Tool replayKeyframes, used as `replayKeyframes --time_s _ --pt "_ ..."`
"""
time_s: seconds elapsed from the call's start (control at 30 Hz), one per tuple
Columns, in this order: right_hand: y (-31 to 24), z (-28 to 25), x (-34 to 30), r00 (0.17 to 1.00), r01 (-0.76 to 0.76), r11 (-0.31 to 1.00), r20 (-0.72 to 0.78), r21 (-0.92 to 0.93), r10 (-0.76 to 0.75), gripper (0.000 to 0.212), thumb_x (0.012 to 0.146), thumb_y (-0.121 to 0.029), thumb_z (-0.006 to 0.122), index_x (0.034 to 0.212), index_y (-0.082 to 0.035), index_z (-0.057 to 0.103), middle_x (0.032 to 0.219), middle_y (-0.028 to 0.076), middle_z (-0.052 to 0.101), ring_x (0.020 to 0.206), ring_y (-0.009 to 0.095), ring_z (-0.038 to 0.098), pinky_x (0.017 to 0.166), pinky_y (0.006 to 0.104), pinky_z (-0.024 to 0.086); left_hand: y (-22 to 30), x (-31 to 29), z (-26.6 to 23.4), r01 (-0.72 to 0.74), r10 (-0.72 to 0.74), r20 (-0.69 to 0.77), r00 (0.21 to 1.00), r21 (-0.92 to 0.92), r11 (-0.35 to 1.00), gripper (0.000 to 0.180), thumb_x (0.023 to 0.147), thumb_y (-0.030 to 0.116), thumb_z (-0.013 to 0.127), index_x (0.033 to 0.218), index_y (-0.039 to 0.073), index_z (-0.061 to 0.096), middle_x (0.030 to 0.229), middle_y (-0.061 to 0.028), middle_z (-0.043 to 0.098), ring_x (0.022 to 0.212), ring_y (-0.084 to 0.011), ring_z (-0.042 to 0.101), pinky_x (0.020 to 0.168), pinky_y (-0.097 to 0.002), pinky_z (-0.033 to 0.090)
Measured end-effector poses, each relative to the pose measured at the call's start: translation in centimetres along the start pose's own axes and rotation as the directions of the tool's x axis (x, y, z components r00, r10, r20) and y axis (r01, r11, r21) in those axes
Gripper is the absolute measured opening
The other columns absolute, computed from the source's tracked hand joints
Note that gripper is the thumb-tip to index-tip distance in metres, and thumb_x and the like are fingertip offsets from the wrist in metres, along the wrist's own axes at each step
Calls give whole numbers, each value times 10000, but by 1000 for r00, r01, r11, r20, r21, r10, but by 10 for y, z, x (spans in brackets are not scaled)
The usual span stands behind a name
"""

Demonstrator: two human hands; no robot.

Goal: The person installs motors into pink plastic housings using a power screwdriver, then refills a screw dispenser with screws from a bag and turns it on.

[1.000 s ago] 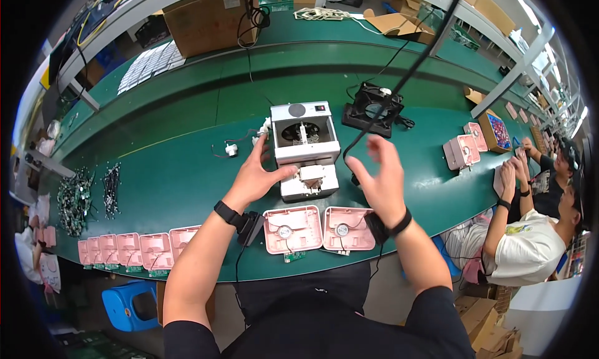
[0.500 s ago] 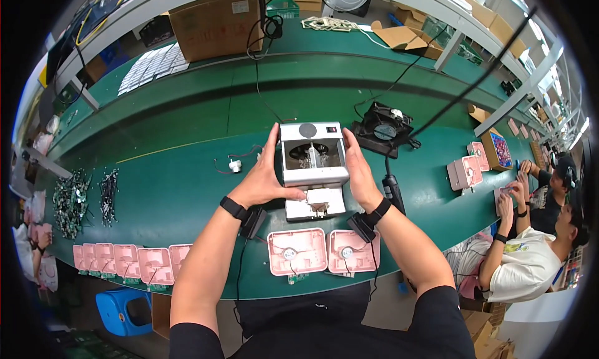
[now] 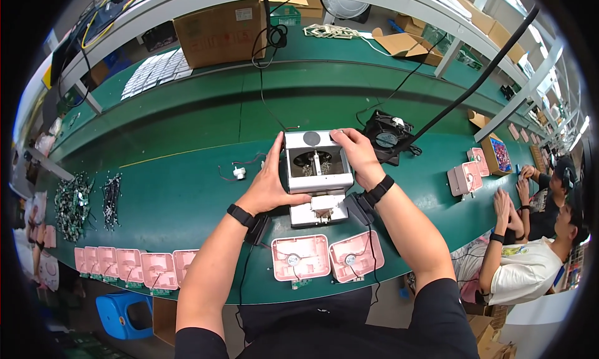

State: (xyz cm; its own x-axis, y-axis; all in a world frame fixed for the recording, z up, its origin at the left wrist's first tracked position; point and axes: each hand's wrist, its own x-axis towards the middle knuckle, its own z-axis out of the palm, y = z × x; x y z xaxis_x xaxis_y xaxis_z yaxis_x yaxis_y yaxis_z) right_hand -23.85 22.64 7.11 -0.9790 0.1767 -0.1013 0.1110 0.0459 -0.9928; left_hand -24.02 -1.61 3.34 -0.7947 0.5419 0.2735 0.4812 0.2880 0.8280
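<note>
A box-shaped silver screw feeder (image 3: 310,184) with an open window and a pale centre rail stands on the green bench in front of me. Small bright bits, likely screws, lie inside its window. My left hand (image 3: 268,187) grips its left side, fingers up along the edge and thumb across the lower front. At the upper right corner, my right hand (image 3: 360,156) holds on with its fingertips over the top; they cover the spot of the switch. Two pink plastic housings (image 3: 301,246), each with a round speaker-like part, lie just nearer to me.
More pink housings (image 3: 130,265) line the near left edge. Wire bundles (image 3: 73,203) lie at left, a small white motor-like part (image 3: 239,173) beside my left hand. A black fan (image 3: 388,134) stands behind right. Co-workers (image 3: 530,259) sit at right; a blue stool (image 3: 121,315) is below.
My right hand has shifted from the feeder's right side up onto its top right corner, covering the switch. The right one of the two near pink housings sits slightly more tilted.
</note>
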Motion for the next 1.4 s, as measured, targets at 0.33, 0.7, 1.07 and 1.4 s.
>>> replayKeyframes --time_s 0.33,0.7,1.07,1.4 --pt "-3 0 -4 999 28 998 34 61 -30 351 947 -284 660 1152 1 647 1057 37 662 978 124 587 886 268 442 -1 -1 -1 -6 6 -9 1000 8 1000 1436 594 343 951 1583 64 -51 1576 -252 232 1466 -348 295 1189 -444 317" --pt "-4 3 -12 990 60 998 130 -11 -58 440 1017 -361 565 1304 -29 583 1206 59 634 1135 143 553 1001 289 411 -1 -4 0 -7 7 -6 1000 17 1000 1440 588 330 950 1581 59 -57 1575 -255 233 1458 -358 307 1178 -449 336" --pt "9 7 -19 980 -21 847 178 531 -87 637 1036 -558 413 1450 -78 466 1397 67 548 1267 180 508 1098 337 372 16 16 -7 -40 39 -110 993 -12 999 1345 592 331 936 1575 7 77 1531 -249 340 1430 -346 357 1170 -424 327" --pt "-3 -11 -7 966 -247 871 173 424 190 669 980 -641 467 1272 -58 617 1225 90 663 1062 216 629 953 339 489 33 32 7 98 -108 0 994 -401 911 1223 658 268 893 1574 0 129 1513 -197 387 1384 -288 419 1140 -381 348"
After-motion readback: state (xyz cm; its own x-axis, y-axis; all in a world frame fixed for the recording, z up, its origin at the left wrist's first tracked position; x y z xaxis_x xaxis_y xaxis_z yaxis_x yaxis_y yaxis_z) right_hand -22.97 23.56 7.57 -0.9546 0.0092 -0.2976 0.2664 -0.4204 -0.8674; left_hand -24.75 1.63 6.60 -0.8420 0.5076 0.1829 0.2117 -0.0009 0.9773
